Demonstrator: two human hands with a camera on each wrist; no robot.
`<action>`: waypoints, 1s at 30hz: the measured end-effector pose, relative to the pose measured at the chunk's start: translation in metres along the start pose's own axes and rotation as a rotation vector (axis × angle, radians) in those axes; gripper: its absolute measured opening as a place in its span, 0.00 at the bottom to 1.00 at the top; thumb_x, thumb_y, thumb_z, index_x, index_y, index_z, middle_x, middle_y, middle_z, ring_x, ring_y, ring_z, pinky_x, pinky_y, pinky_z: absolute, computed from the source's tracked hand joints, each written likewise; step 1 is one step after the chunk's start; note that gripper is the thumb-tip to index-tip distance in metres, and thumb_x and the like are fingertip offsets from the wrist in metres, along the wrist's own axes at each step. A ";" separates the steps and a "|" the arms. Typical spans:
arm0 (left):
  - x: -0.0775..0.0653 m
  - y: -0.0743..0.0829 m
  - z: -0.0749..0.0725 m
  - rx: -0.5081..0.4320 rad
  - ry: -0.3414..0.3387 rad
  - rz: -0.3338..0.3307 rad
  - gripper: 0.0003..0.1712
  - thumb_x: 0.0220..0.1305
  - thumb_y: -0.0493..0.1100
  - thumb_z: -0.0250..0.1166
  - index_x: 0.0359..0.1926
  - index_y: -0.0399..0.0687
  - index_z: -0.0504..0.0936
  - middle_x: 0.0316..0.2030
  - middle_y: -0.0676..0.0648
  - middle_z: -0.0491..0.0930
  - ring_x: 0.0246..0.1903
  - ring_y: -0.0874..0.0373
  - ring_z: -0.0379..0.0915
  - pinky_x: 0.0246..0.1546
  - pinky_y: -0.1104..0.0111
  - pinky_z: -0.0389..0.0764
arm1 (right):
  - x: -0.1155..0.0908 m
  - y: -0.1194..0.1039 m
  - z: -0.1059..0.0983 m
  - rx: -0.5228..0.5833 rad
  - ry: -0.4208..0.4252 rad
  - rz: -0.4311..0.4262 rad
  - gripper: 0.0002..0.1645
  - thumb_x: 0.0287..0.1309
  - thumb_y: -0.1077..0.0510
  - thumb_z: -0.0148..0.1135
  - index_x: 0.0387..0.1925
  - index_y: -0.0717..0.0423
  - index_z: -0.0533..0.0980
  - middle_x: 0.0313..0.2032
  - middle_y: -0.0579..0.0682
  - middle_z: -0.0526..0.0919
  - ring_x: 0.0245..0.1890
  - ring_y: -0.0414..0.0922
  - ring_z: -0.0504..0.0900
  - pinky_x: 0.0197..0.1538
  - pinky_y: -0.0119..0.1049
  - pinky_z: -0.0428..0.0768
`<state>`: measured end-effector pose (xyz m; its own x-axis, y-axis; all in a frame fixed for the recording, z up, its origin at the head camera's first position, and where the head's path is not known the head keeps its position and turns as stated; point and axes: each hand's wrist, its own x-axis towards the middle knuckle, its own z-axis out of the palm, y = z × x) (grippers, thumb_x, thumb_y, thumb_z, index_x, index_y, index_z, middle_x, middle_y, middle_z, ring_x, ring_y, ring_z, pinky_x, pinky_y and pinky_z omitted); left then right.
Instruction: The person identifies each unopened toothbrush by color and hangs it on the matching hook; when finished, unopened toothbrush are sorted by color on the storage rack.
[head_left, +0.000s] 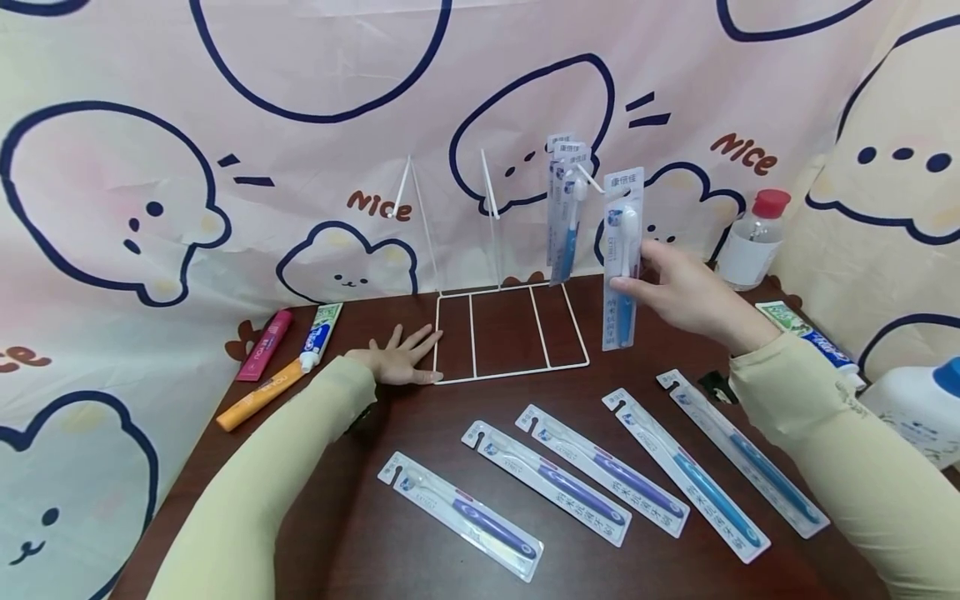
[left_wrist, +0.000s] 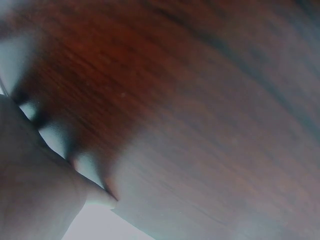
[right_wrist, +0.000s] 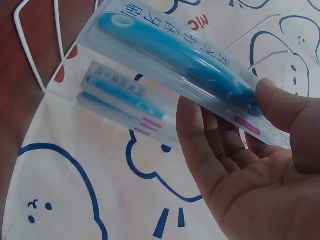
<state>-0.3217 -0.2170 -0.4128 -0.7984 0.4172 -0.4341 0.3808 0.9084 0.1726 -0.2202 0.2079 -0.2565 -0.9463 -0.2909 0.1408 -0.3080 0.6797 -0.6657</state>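
Dark brown wooden bench [head_left: 337,533]; white wire rack [head_left: 512,373] touched by the outspread left hand [head_left: 397,358].
In the right hand [head_left: 686,287], a blue-handled toothbrush in clear, white-backed packaging [head_left: 621,250] is pinched; it is best kept upright, squared to the slender white hook [head_left: 590,178] at that hand's left.

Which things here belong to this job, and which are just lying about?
Likely for the job:
packaged toothbrush in the right hand
hanging toothbrushes
five toothbrushes lying flat
white wire rack by the left hand

Seemingly lying about:
pink tube
orange tube
two toothpaste tubes
red-capped bottle
blue-capped bottle
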 end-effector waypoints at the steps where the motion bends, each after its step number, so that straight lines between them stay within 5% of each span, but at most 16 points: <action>1: 0.000 0.000 0.000 -0.003 0.001 0.000 0.55 0.48 0.81 0.44 0.70 0.70 0.31 0.70 0.56 0.24 0.66 0.37 0.16 0.50 0.30 0.31 | 0.002 -0.001 0.001 -0.001 -0.001 0.000 0.37 0.60 0.40 0.53 0.66 0.50 0.58 0.54 0.57 0.72 0.48 0.56 0.75 0.48 0.57 0.72; 15: -0.003 0.003 -0.004 -0.002 -0.006 -0.009 0.54 0.49 0.79 0.44 0.70 0.71 0.31 0.70 0.56 0.25 0.66 0.37 0.16 0.51 0.30 0.30 | 0.031 0.009 0.011 0.036 -0.028 0.026 0.37 0.60 0.40 0.52 0.67 0.48 0.56 0.57 0.55 0.69 0.49 0.55 0.75 0.46 0.54 0.74; 30: -0.001 0.000 0.001 0.010 0.003 -0.012 0.53 0.49 0.80 0.43 0.69 0.73 0.29 0.70 0.59 0.23 0.66 0.39 0.16 0.52 0.31 0.32 | 0.089 0.015 0.020 0.100 -0.085 0.092 0.36 0.65 0.48 0.49 0.70 0.52 0.50 0.62 0.58 0.64 0.57 0.55 0.70 0.54 0.52 0.69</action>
<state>-0.3204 -0.2170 -0.4138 -0.8041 0.4065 -0.4337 0.3758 0.9130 0.1589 -0.3065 0.1783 -0.2687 -0.9571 -0.2894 0.0166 -0.2055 0.6371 -0.7429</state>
